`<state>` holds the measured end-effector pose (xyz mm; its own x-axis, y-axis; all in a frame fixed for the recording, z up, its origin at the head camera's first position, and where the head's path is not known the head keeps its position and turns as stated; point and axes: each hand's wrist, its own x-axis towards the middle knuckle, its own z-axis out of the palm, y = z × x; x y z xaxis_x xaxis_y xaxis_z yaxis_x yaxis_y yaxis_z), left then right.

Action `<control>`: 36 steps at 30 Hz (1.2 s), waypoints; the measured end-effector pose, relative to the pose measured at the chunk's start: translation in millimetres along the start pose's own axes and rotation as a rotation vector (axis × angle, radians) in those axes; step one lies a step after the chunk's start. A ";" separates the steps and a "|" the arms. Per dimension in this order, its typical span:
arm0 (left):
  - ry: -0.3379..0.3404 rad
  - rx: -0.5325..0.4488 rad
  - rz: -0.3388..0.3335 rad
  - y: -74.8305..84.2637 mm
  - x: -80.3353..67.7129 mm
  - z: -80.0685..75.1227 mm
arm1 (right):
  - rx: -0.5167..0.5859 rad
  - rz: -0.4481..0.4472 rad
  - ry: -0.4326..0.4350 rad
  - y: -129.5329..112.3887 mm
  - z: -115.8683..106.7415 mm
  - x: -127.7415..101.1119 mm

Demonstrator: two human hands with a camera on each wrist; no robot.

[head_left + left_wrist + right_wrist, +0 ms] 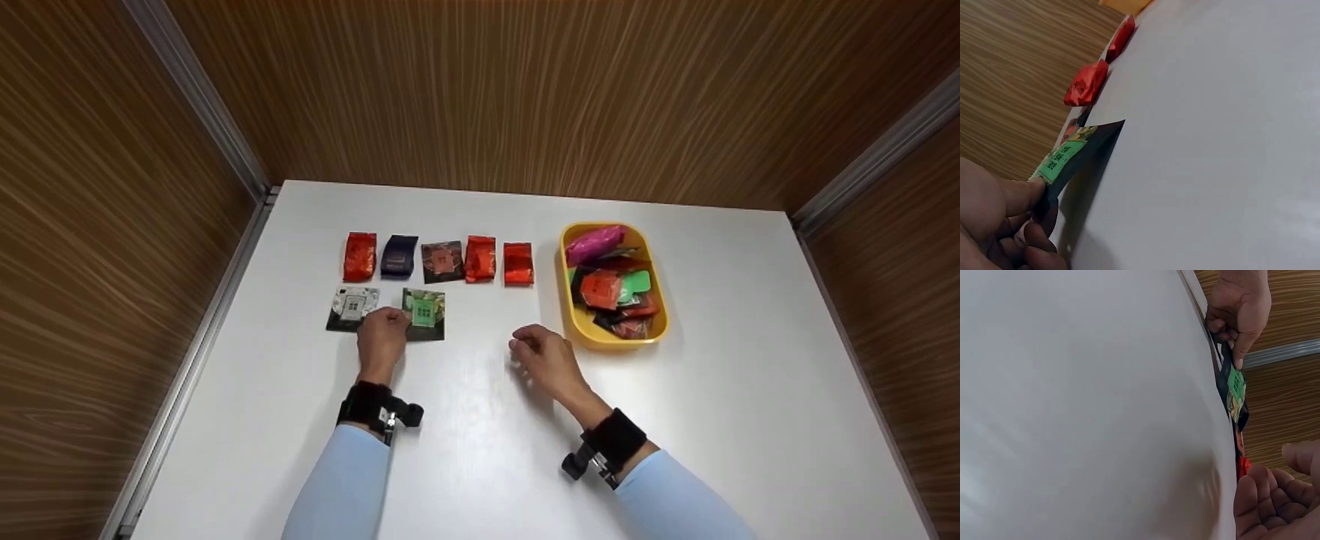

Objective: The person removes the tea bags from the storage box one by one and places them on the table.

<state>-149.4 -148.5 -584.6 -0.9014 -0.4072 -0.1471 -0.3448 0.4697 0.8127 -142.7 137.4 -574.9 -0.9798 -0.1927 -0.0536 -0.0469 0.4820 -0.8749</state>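
Note:
My left hand (382,337) pinches the left edge of a flat sachet (424,313) with a green label, between thumb and fingers. In the left wrist view the sachet (1067,160) is tilted, its far edge raised off the table. Just left of that hand lies a sachet with a white label (354,306), partly covered by the hand. My right hand (551,362) hovers over the table with loosely curled fingers and nothing in them, a little left of the yellow tub (600,341). In the right wrist view the right hand (1283,500) shows its palm side.
Behind lies a row of packets: a red packet (360,256), a dark blue packet (398,256), a dark sachet with a reddish label (442,262), and two more red packets (480,259). The tub holds mixed sachets and a pink packet (595,244). Wood-patterned walls (480,97) enclose the white table (720,360).

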 end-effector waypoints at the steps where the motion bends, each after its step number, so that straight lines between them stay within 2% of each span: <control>1: 0.007 0.018 -0.006 -2.5 2.0 -2.6 | -0.007 -0.006 0.000 0.6 0.5 -1.4; 7: 0.046 0.140 0.003 -10.6 9.6 -11.5 | -0.057 -0.060 0.032 3.5 3.6 -7.5; 12: 0.067 0.251 -0.003 -14.6 14.2 -13.1 | -0.034 -0.066 0.046 6.0 2.4 -9.1; 16: 0.097 0.322 0.021 -15.0 17.0 -14.0 | -0.004 -0.070 0.060 6.3 -0.6 -10.2; 22: 0.112 0.361 0.063 -12.4 18.0 -14.9 | 0.001 -0.075 0.068 8.1 -2.8 -11.4; 36: 0.119 0.404 0.057 -12.0 20.5 -15.7 | 0.018 -0.038 0.054 8.8 -3.8 -13.1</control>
<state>-159.6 -174.8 -588.6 -0.8937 -0.4482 -0.0230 -0.3916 0.7536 0.5279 -131.0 147.4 -580.0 -0.9865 -0.1639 0.0057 -0.0814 0.4592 -0.8846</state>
